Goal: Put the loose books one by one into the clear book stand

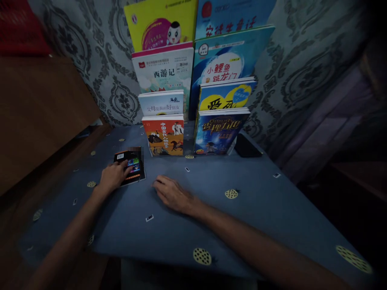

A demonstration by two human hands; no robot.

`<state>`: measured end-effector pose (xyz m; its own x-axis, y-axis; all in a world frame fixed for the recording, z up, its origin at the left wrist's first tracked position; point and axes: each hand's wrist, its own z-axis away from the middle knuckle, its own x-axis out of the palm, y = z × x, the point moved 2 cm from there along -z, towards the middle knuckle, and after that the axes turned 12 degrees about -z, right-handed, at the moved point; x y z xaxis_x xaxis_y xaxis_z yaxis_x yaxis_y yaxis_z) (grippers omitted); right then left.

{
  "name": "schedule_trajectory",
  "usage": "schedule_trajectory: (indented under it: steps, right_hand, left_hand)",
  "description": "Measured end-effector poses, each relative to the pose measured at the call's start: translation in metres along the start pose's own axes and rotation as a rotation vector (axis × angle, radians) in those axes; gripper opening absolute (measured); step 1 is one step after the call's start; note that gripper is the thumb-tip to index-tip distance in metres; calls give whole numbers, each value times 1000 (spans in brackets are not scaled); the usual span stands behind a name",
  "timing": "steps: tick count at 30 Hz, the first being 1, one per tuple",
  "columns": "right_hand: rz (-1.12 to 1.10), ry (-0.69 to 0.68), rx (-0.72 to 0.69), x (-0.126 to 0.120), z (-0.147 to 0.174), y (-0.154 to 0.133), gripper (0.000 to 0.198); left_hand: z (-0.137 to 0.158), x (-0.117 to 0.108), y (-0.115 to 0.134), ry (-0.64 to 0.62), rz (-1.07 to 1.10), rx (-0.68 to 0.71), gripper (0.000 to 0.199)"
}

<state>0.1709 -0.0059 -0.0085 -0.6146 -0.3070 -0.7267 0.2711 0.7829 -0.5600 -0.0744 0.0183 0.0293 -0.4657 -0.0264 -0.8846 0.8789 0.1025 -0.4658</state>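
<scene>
On the left of the table lies a thin black book (137, 177) with a barcode and small coloured pictures on its upper face. My left hand (114, 175) rests on that book, fingers stretched out over its cover and not wrapped round it. My right hand (172, 194) lies on the tablecloth to the right of the book, apart from it. Its fingers are curled loosely together, and nothing shows in them. Beyond my hands, an orange book (165, 135) stands upright at the front of the left row. A dark blue book (219, 133) fronts the right row.
Behind these stand several larger books, among them a yellow one (187, 20) and a teal one (254, 48), near the patterned wall (121, 96). A black phone-like object (248, 146) lies right of the rows. The blue tablecloth (256, 213) carries pineapple prints. A wooden cabinet (42, 112) stands left.
</scene>
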Motion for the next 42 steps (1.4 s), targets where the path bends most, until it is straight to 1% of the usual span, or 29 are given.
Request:
schedule_trajectory:
  steps: [2,4,5,7,10,13,16,20,22,25,26,27,28,30,32,34,35,37,42]
  right_hand:
    - [-47,99,47,-1,0,2,21]
    - [-95,202,90,-3,0,4,26]
    - [-114,241,111,-4,0,5,28]
    - [-142,282,146,-5,2,7,29]
    - [-162,269,189,-7,10,8,28]
    - [-165,241,211,-10,20,8,26]
    - [-178,250,217,-15,28,10,26]
    - [-132,297,238,-25,36,21,26]
    - [-70,306,271,-31,40,29,26]
    - [40,290,308,-40,48,36,26]
    - [75,278,306,-42,50,36,25]
    - [104,268,297,-43,52,36,25]
    - [128,257,281,-43,53,34,25]
    - [155,228,237,-42,53,29,24]
    - [168,187,200,-40,53,25,23]
    - [174,138,183,-39,52,23,21]
    - [176,120,182,-39,52,23,20]
    - [189,101,186,-39,52,23,21]
    - [291,117,222,-45,55,28,19]
  left_hand:
    - [23,-17,10,-42,-40,38,55]
    - [39,-31,16,-71,-18,97,48]
    - [42,-35,17,-78,7,101,47]
    - [41,-37,15,-44,63,80,46]
    - [29,-26,12,27,164,98,44]
    - [19,-12,12,-4,248,154,47]
    - [23,-8,16,6,211,138,48]
    - [39,-20,31,40,131,149,50]
    - [46,-29,42,17,119,185,47]
    - [54,-46,62,-39,71,226,37]
    - [55,-51,69,-24,47,236,34]
    - [56,-56,78,20,33,256,32]
    - [56,-59,87,88,38,294,31]
    - [55,-62,106,247,113,429,30]
    - [53,-59,124,356,213,565,35]
    - [51,-51,133,396,271,627,39]
    - [49,-46,134,396,281,629,39]
    - [46,-39,127,366,272,589,38]
    - [42,-26,90,241,213,412,40]
